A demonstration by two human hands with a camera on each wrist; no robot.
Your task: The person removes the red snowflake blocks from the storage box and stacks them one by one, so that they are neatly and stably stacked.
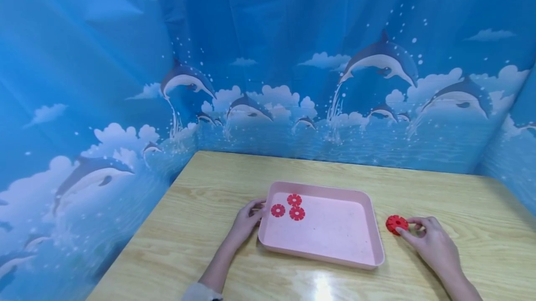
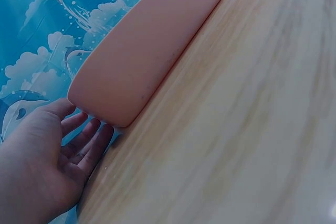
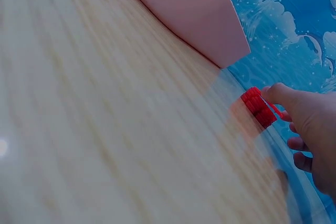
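Pale cuff point(image 1: 198, 293) foremost, a person works at a wooden table point(image 1: 217, 180), the left hand point(image 1: 246, 223) loosely spread at the left end of a pink tray point(image 1: 331, 235), thumb by the rim, fingers slightly bent against the outer wall. Across the tabletop, the right hand point(image 1: 437, 246) pinches what appears to be the top disc point(image 1: 392, 221) of a small red stack point(image 3: 255, 108) between thumb and fingertips. From where I stand, doing this well would seem to mean gripping that notched piece by its outer edge alone and raising it squarely, so those beneath neither slide nor cling, while the other hand steadies the tray without tugging. The stack sits on the wood beyond the tray's right end, apart from it, between tray and right palm, directly at the fingertips. Three loose red discs point(image 1: 297, 209) lie flat inside the tray toward its far left corner, near the left hand but untouched. Behind hangs a blue dolphin curtain point(image 1: 272, 36).
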